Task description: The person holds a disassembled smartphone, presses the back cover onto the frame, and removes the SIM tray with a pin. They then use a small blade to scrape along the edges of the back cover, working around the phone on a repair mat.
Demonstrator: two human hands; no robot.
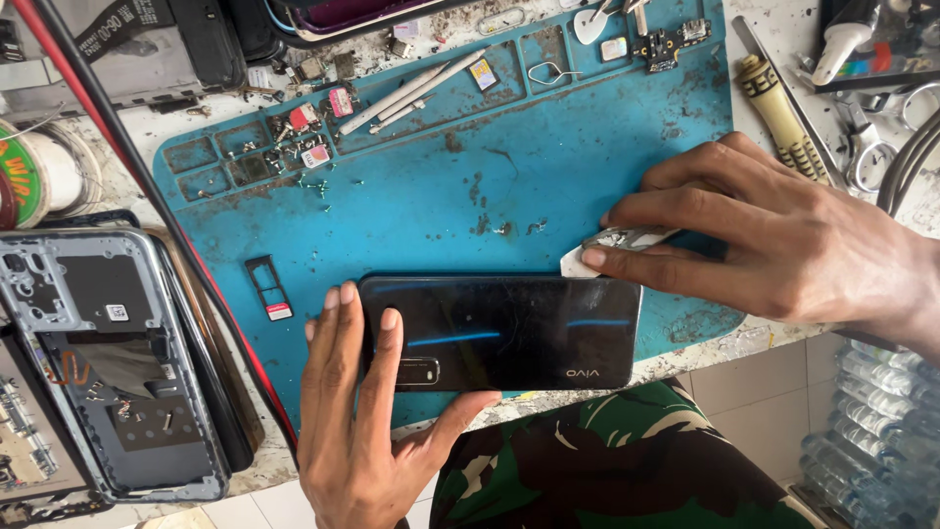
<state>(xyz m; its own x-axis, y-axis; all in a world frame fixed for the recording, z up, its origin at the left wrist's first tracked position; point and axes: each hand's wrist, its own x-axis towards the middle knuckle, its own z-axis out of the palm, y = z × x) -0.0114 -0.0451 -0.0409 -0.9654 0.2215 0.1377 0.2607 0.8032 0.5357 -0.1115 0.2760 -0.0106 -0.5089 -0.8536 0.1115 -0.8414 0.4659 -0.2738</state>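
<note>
A dark, glossy phone (509, 331) lies back side up across the near edge of a stained blue work mat (431, 186). My left hand (357, 411) grips its left end, fingers over the camera area and thumb under the near edge. My right hand (774, 235) rests on the mat at the phone's upper right corner, pinching a small white pick (576, 263) together with a small metal part (617, 238) against that corner.
A SIM tray (269, 287) lies on the mat left of the phone. An opened phone frame (108, 362) sits at the left. Tweezers (411, 93), small parts and screws fill the mat's compartments. A yellow-handled tool (783, 118) and scissors (867, 147) lie at the right. A red and black cable (147, 186) crosses the left.
</note>
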